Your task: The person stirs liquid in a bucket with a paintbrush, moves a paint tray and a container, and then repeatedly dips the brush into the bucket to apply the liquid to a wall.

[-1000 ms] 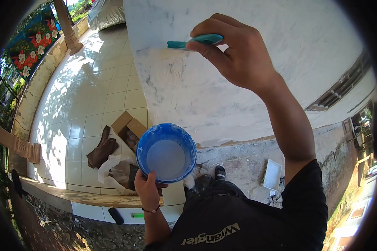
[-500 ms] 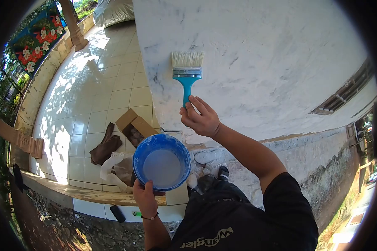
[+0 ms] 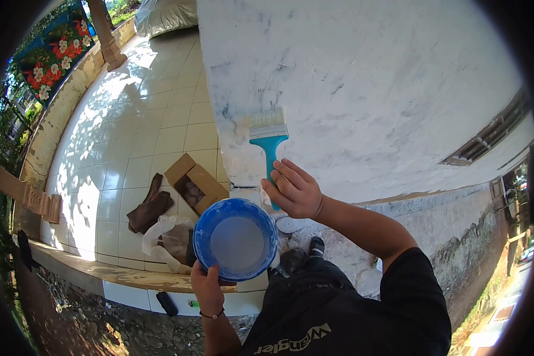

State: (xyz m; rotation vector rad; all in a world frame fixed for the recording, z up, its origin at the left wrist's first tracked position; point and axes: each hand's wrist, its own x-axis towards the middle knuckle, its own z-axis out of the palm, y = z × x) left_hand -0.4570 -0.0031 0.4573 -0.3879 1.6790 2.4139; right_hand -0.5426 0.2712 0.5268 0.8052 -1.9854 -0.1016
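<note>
My right hand (image 3: 296, 190) is closed round the turquoise handle of a wide paintbrush (image 3: 269, 137). Its pale bristles point up, overlapping the white wall (image 3: 362, 107), which has grey smudges and streaks. Below and to the left, my left hand (image 3: 209, 288) grips the near rim of a blue bucket (image 3: 203, 261), thumb over the edge and fingers hidden beneath. Whitish liquid (image 3: 237, 243) covers the bottom of the bucket.
On the tiled floor (image 3: 115, 196) lie an open cardboard box (image 3: 210, 184), a brown crumpled item (image 3: 151, 212) and a clear plastic bag (image 3: 167, 237). A black object (image 3: 167, 303) rests on the white ledge. A wooden-framed vent (image 3: 480, 136) is set in the wall at right.
The brush and my right hand have moved down the wall, toward me. The bucket in my left hand has shifted slightly right and down.
</note>
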